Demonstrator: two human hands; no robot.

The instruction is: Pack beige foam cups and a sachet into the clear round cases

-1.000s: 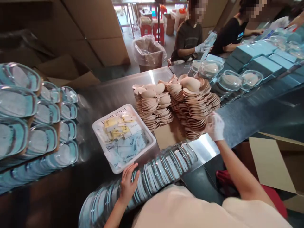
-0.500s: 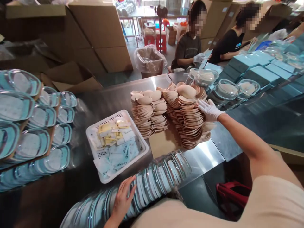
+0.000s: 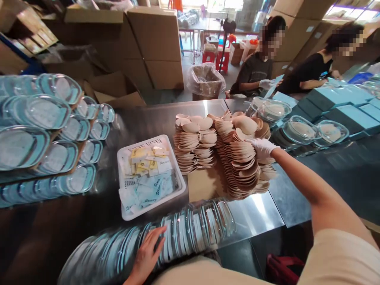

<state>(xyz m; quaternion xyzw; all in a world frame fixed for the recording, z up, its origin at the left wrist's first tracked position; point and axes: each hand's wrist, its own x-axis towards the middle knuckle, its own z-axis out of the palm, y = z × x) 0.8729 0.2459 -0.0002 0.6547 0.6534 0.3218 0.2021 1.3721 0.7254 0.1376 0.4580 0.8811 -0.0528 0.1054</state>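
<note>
Gloved right hand [image 3: 261,147] grasps a beige pad atop the tall pad stack [image 3: 242,162], center. Bare left hand [image 3: 147,253] rests flat, released, on the near row of clear lids [image 3: 190,231]. Much remains unpacked.

one white basket [image 3: 178,183], two co-workers [image 3: 252,71]

We note a long steel worktable [image 3: 166,114] with a glossy, reflective top. Behind it stand tall stacks of brown cardboard cartons [image 3: 154,43], a bin lined with clear plastic [image 3: 205,81] and 2 red stools [image 3: 218,59] on a grey floor. Daylight enters from the far opening [image 3: 213,6].
</note>
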